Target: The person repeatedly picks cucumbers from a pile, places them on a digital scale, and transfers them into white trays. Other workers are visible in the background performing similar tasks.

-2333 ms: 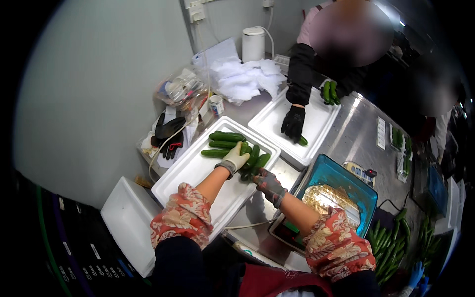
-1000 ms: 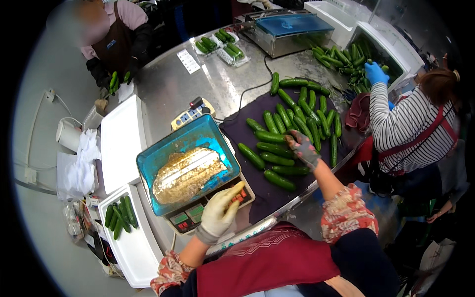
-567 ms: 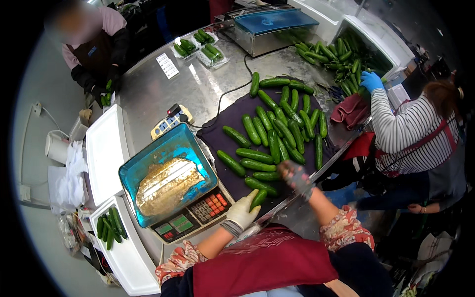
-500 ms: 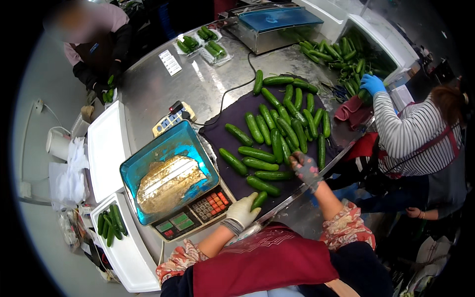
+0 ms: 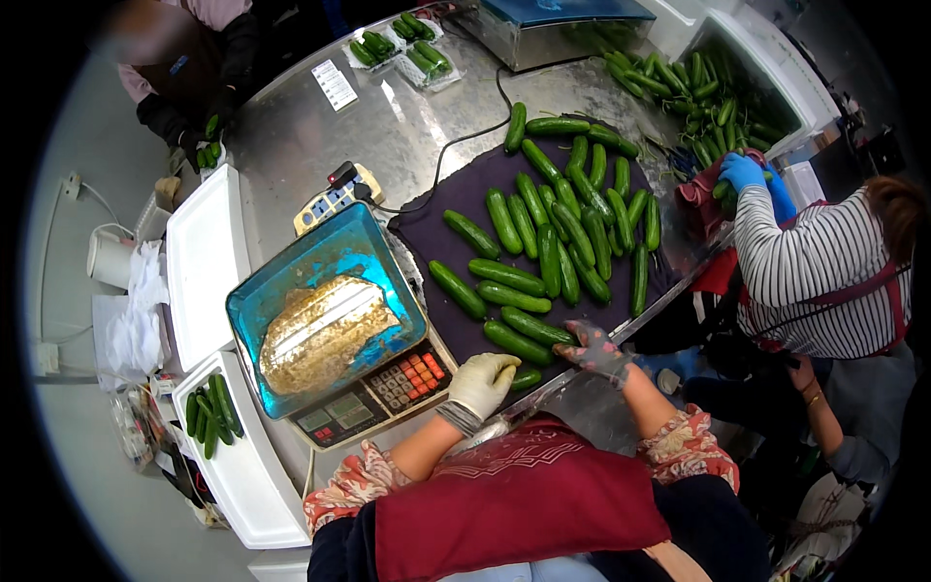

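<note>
My left hand (image 5: 482, 388), in a white glove with a grey cuff, is closed with its fingertips together; whatever may be between them is hidden. Right beside its fingers, a short cucumber (image 5: 526, 378) lies on the dark cloth (image 5: 456, 335). My right hand (image 5: 596, 355) wears a grey glove with pink spots. Its fingers are apart and reach leftward to the right ends of two cucumbers, the nearer cucumber (image 5: 519, 342) and the farther cucumber (image 5: 538, 326). Many more cucumbers (image 5: 551, 260) are spread over the cloth beyond my hands.
A scale (image 5: 330, 310) with a blue pan stands left of the cloth, near a power strip (image 5: 337, 199). White foam trays (image 5: 254, 466) line the left edge. Packed cucumbers (image 5: 427, 63) sit farther back. A blue-gloved co-worker (image 5: 815, 252) works at right by a cucumber-filled box (image 5: 810, 116).
My right hand has come nearer and left, to the ends of the near cucumbers. My left hand has shifted forward, and the short cucumber now lies farther from its palm. The view has tilted slightly.
</note>
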`<state>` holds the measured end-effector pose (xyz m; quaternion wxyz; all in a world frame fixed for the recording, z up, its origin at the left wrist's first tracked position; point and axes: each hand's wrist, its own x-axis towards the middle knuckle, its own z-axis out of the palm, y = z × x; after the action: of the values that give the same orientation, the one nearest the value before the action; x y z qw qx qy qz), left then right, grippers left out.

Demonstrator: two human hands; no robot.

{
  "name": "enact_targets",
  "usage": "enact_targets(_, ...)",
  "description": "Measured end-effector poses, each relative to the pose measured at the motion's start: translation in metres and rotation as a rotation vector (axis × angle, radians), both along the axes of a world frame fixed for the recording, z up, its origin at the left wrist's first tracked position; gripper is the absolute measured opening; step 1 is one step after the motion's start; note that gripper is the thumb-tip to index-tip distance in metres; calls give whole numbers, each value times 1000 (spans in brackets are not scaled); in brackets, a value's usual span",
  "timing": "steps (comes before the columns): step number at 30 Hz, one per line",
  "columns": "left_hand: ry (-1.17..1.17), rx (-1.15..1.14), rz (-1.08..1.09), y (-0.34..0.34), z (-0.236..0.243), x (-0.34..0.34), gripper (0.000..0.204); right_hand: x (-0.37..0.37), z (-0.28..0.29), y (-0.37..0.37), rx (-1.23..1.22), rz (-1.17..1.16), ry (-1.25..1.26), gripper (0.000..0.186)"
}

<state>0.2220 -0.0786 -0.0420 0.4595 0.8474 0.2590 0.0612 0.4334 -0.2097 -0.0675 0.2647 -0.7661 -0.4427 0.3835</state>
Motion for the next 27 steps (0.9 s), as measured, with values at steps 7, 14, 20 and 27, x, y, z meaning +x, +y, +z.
enact_targets(7, -344, -1359, 270, -1, 20, 3, 38, -31, 6, -6, 44, -109, 654, 43)
enact_targets(14, -367, -1331, 417, 3, 27, -10, 37, -52, 27, 40, -76, 262, -495, 49)
enact_targets(20, -494, -1423, 513, 0, 25, -11, 46, -45, 39, 23, 65, -174, 176, 57)
enact_targets(27, -499, -1705, 192, 9, 21, 6, 76, 9, 65, 47, 496, -315, -55, 16)
